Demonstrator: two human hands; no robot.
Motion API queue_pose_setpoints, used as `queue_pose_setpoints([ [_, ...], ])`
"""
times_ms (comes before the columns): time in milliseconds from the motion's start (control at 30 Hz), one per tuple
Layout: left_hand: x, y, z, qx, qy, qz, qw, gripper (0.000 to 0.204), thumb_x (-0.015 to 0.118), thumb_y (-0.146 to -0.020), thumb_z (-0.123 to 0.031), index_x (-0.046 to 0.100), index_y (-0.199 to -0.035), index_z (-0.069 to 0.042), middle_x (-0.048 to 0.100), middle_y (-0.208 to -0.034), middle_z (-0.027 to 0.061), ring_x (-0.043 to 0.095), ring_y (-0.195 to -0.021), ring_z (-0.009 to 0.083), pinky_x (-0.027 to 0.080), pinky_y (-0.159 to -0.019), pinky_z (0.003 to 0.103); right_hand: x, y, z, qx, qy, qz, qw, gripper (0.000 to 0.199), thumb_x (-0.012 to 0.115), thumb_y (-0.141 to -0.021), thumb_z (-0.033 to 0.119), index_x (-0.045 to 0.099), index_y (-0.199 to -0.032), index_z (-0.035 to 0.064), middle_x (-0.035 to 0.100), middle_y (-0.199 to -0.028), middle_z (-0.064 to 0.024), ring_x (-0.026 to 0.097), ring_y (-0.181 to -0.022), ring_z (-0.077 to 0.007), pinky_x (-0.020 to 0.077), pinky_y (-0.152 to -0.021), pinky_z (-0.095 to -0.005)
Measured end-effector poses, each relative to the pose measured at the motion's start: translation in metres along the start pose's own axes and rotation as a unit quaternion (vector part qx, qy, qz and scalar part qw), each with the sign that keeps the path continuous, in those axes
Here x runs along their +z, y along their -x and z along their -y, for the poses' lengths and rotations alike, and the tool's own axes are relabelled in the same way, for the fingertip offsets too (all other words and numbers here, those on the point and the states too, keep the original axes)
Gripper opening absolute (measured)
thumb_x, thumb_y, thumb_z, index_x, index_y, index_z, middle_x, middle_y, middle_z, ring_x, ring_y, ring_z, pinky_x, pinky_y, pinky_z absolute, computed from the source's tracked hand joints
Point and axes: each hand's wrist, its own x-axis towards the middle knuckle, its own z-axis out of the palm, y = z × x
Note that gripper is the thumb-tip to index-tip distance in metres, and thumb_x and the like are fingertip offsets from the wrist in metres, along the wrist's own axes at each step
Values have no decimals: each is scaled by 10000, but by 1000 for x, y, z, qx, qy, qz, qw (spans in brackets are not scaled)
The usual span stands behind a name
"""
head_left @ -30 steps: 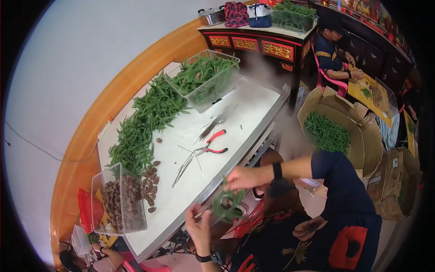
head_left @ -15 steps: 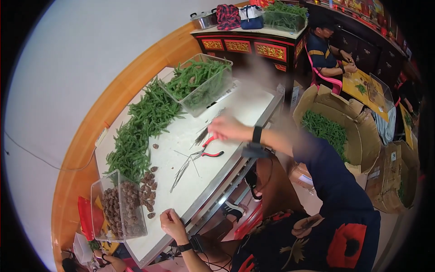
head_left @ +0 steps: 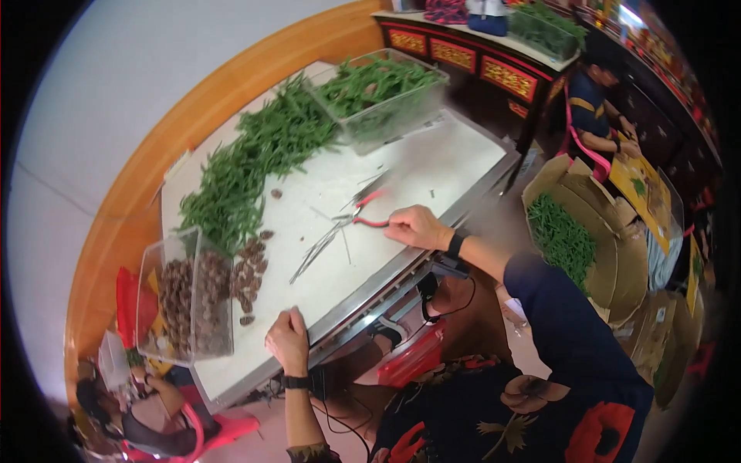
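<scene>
"Where do the pliers (head_left: 370, 224) lie?"

"Flat on the white tabletop (head_left: 432, 170), their handles spread toward the right hand (head_left: 417, 228). The long axis runs mostly crosswise, and the nose points left, tilted slightly toward the person, over some thin wires (head_left: 312, 253)."

"Is that hand gripping them?"

"Its fingers are curled at the end of the nearer handle; whether they grip it, I can't tell. The left hand (head_left: 287, 345) rests at the table's near edge, fingers bent; I can't tell whether it holds anything."

"And the containers?"

"A clear bin (head_left: 370, 141) at the far end is heaped with green sprigs. Another see-through box (head_left: 210, 243), on the left, holds pine cones. On the right, a cardboard carton (head_left: 617, 255) has more greenery inside."

"What are the surfaces like?"

"The pliers have red-and-black grips and a slim metal nose. The wires are straight and stiff-looking, the loose cones (head_left: 248, 270) brown, rounded and scaly, and the piled foliage (head_left: 255, 147) narrow-leaved. Metal trims the table's edge."
</scene>
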Motion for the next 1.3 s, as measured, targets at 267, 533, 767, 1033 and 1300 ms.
queue_pose_setpoints([
  [267, 23, -7, 42, 10, 66, -42, 997, 413, 569, -878, -322, 504, -591, -33, 485, -533, 188, 474, -479, 371, 361, -483, 435, 42, -5, -10, 111, -53, 65, 990, 347, 633, -821, 285, 528, -599, 40, 453, -506, -101, 395, -455, -231, 340, -468, -340],
  [533, 108, 2, 33, 10, 72, -25, 997, 421, 581, -884, -325, 490, -602, -25, 387, -496, 140, 348, -432, 202, 331, -456, 377, 79, 24, -128, -176, -28, -125, 976, 317, 601, -856, 240, 578, -647, 3, 487, -536, -69, 400, -502, -176, 369, -500, -322],
  [767, 212, 34, 35, -17, 98, -11, 995, 416, 592, -895, -303, 478, -608, -24, 318, -509, 82, 292, -484, 113, 300, -441, 320, 70, 71, -179, 56, -101, 57, 992, 446, 585, -844, 377, 516, -590, 17, 371, -483, -94, 334, -457, -218, 328, -484, -355],
  [1033, 237, 47, 20, 16, 76, -28, 997, 405, 599, -891, -277, 474, -608, -16, 321, -514, 84, 293, -487, 103, 298, -443, 305, 63, 95, -207, 62, -87, 40, 994, 458, 613, -859, 300, 420, -572, -1, 275, -501, -40, 253, -480, -146, 253, -459, -317],
  [1300, 184, 33, 17, 11, 73, -14, 997, 403, 605, -899, -239, 444, -603, -19, 312, -524, 14, 289, -527, 61, 270, -451, 267, 55, 74, -156, 75, -90, 43, 992, 477, 601, -868, 289, 353, -574, 7, 236, -514, -38, 232, -498, -102, 228, -460, -323],
])
